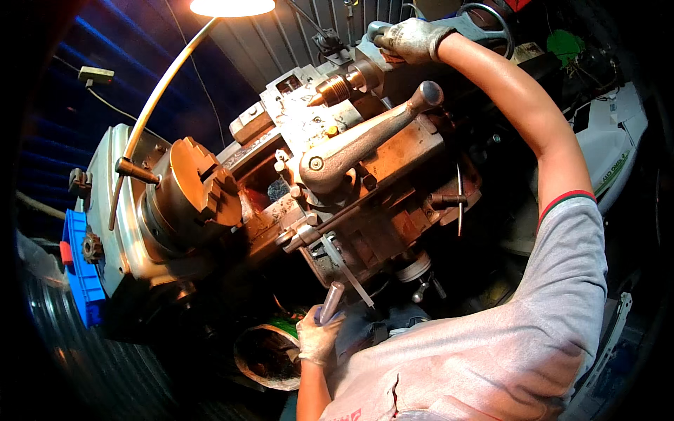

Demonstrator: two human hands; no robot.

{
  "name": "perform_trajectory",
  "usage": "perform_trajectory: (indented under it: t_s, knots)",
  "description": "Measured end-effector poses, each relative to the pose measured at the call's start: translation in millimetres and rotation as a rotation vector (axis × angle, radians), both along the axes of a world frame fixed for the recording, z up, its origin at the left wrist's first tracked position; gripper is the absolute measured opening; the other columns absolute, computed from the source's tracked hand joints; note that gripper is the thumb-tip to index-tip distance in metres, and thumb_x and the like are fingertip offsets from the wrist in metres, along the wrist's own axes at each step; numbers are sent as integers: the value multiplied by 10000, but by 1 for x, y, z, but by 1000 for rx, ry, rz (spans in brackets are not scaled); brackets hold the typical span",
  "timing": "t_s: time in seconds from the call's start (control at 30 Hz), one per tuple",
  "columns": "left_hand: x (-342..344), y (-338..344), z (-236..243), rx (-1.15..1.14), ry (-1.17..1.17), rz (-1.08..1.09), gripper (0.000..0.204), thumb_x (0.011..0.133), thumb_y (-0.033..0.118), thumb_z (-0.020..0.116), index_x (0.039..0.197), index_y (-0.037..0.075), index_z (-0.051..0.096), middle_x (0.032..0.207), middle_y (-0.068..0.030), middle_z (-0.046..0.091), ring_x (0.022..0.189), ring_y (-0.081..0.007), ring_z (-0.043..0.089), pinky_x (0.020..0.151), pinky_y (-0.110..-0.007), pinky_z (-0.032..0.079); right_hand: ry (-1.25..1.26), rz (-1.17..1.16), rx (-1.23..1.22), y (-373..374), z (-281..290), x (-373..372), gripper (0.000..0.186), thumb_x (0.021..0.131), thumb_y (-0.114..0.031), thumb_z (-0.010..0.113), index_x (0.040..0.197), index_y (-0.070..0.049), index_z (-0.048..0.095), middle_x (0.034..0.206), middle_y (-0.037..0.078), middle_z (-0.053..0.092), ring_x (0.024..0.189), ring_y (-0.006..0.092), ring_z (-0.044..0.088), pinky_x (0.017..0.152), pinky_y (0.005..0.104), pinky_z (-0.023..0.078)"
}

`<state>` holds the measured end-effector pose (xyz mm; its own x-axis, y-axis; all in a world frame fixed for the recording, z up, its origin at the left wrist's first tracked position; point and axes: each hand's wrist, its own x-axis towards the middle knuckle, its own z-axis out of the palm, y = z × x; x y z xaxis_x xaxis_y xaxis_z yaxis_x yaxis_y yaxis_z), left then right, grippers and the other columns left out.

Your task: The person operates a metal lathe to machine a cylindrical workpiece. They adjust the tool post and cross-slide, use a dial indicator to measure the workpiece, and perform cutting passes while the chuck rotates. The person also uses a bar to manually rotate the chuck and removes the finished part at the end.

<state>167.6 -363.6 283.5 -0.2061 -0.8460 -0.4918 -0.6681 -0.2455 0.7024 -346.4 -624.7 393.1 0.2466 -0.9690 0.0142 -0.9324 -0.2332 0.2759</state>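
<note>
A gloved left hand (pixel 317 337) closes around a short, dull-grey metal rod (pixel 331 302) at lower centre of the frame, its long axis tilted, free end pointing up and slightly right toward the lathe carriage (pixel 365 203). At top centre, the gloved right hand (pixel 411 38) grips the tailstock (pixel 372 63) end. The jawed chuck (pixel 193 189) sits at centre left under a lit lamp (pixel 232 7).

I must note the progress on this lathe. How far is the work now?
Done: little shows as finished; the chuck looks empty, its jaws holding no workpiece. In hand: the gloved left hand grips a short metal bar below the carriage, while the gloved right hand rests on the tailstock end, beside the handwheel. Left: the bar is not yet mounted, so cutting has apparently not begun.
</note>
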Motion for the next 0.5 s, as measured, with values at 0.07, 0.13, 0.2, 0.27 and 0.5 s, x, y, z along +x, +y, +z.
perform_trajectory:
  t_s: [0.07,0.13,0.2,0.27,0.5]
  knots:
    - [2,1,-2,2,5,7,338,708,208,800,941,6,661,722,-112,664,649,-165,620,638,-306,502,-85,-122,61,-6,4,9,198,783,-205,650,956,-121,604,887,114,673,836,332,664,689,412,533]
    - [3,5,-3,7,24,26,334,709,199,801,942,5,662,722,-104,664,649,-150,611,637,-305,502,89,-14,99,2,5,12,205,804,-175,615,1004,-127,609,935,102,677,874,317,668,711,407,538]
    - [3,9,-5,15,58,57,330,709,191,802,943,4,662,722,-95,664,648,-134,600,639,-304,503,123,0,104,-3,-2,4,240,803,-157,604,1040,-121,606,949,110,676,883,309,670,700,401,543]
    - [4,13,-9,40,61,61,335,707,189,804,948,4,662,723,-90,661,648,-121,591,639,-298,503,174,35,51,-4,-9,-1,331,794,-128,615,1119,-117,556,910,121,671,813,327,670,653,418,537]
    - [-10,16,8,12,0,39,251,731,94,771,934,0,656,735,-49,655,657,-84,575,610,-251,483,146,118,-106,16,7,10,329,797,-173,621,1111,-86,575,877,134,678,794,327,677,656,422,543]
